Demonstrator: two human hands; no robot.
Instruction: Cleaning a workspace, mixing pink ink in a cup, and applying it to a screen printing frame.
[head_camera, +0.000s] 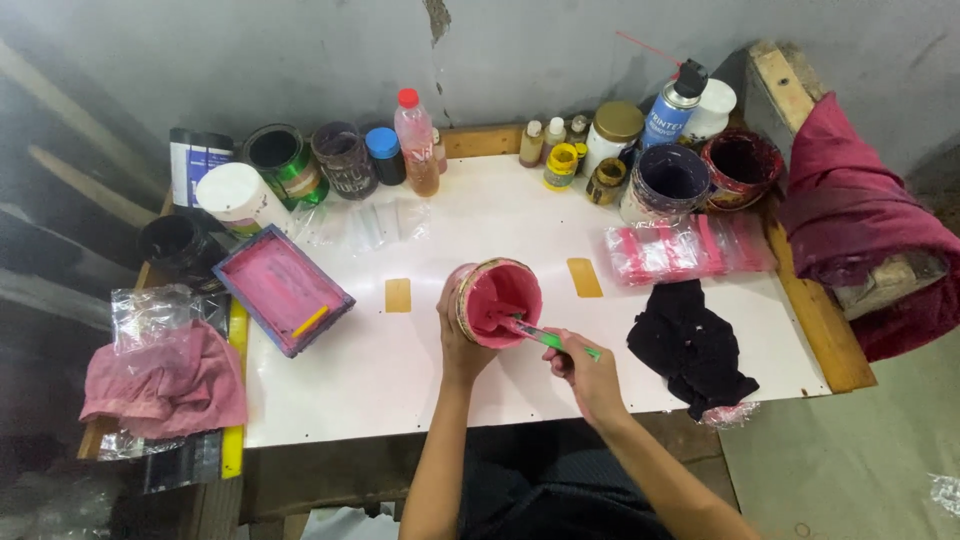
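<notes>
At the middle of the white table (420, 370), seen from the head camera, the left hand (458, 335) wraps around a tilted pink paint pot (497, 300), tipping its mouth toward the person so the inside is reachable. The right hand (583, 370) pinches a green-handled tool (545, 338) whose tip sits in the paint. A black rag (690, 345) lies just right, near for wiping; a pink tray (282, 290) rests to the left; jars (665, 180) line the wall, out of the way

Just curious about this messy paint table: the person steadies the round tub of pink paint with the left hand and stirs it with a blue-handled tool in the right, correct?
Nearly. The head view shows the left hand steadying the round tub of pink paint, but the tool in the right hand has a green handle, not blue.
</notes>
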